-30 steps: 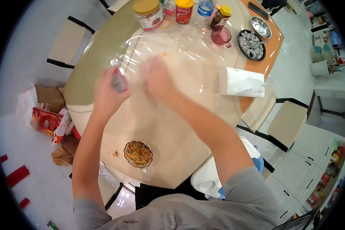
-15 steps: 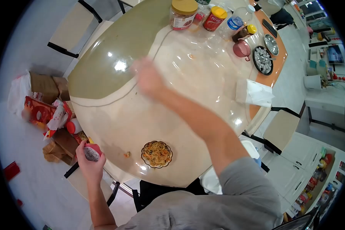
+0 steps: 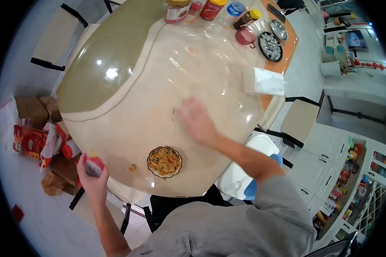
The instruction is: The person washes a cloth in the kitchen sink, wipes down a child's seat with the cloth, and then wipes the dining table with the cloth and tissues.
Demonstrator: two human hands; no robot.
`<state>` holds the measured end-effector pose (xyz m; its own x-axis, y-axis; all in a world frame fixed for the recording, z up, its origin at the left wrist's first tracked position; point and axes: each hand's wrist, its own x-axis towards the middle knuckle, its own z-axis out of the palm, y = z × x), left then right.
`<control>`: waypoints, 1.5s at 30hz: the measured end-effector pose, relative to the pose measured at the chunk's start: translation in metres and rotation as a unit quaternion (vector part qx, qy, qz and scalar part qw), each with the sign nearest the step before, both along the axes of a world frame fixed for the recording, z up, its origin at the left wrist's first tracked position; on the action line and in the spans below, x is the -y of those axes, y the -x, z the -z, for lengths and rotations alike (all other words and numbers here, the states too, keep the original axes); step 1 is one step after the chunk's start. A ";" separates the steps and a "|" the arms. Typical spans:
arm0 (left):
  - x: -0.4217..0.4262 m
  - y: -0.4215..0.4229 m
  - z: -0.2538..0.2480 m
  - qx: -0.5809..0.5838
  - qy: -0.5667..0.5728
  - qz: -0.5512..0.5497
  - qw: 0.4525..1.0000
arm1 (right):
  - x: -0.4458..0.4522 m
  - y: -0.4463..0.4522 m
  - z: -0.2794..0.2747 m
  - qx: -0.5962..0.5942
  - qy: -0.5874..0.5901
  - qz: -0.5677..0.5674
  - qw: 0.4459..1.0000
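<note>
One cut dragon fruit [image 3: 94, 168] sits in the left hand [image 3: 92, 184], fingers curled round its sides, just off the left edge of the surface [image 3: 124, 132]. Right hand [image 3: 197, 121] is blurred over the surface; I can't tell its grip or contact. Small dark speck [image 3: 173, 112] just beside its fingertips. Noodle bowl [image 3: 164, 162] stands between the hands.

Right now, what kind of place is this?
Probably a dining area in somebody's home. There's a big table with noodle-like food on it, chairs around its edge, and white cabinets nearby.
</note>
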<state>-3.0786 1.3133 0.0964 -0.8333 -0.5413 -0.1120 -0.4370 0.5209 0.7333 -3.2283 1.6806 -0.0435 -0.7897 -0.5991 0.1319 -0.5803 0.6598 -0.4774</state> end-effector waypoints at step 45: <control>0.019 -0.062 0.071 -0.200 0.191 0.012 0.961 | -0.045 -0.030 0.012 -0.089 -0.070 0.187 0.976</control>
<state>-3.0169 1.2939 0.0251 -0.7809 -0.4596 0.4230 -0.1447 0.7919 0.5932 -3.1979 1.7256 -0.0557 -0.9285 -0.2964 0.2238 -0.3526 0.8928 -0.2803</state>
